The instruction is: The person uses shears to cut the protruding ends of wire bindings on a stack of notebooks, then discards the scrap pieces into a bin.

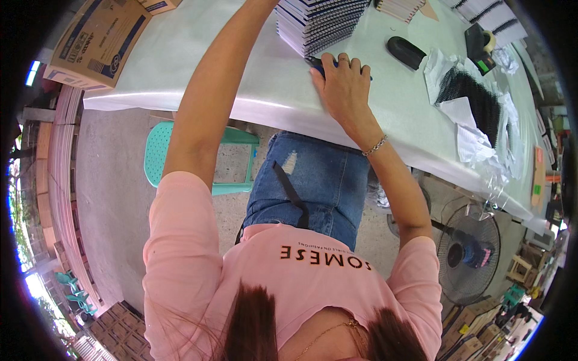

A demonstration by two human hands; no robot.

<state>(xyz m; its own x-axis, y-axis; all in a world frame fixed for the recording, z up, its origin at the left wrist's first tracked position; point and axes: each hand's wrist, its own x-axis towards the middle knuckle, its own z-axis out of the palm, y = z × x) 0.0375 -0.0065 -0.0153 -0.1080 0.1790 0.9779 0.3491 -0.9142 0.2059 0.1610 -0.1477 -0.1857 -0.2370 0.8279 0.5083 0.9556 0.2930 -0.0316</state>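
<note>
My right hand (344,87) lies at the near edge of the white-covered table, palm down, fingers curled over a small dark tool with blue parts (320,70). Most of that tool is hidden under the hand, so its kind cannot be made out. Just beyond it rises a stack of spiral-bound notebooks (328,27) with black coils along one side. My left arm reaches forward past the stack's left side, and its hand is beyond the upper edge of the picture.
Right of my hand lie a black oblong object (406,53), a tape dispenser (480,49) and crumpled paper with black coils (469,99). A cardboard box (99,42) stands at the left. A green stool (159,153) and a standing fan (469,256) are below table height.
</note>
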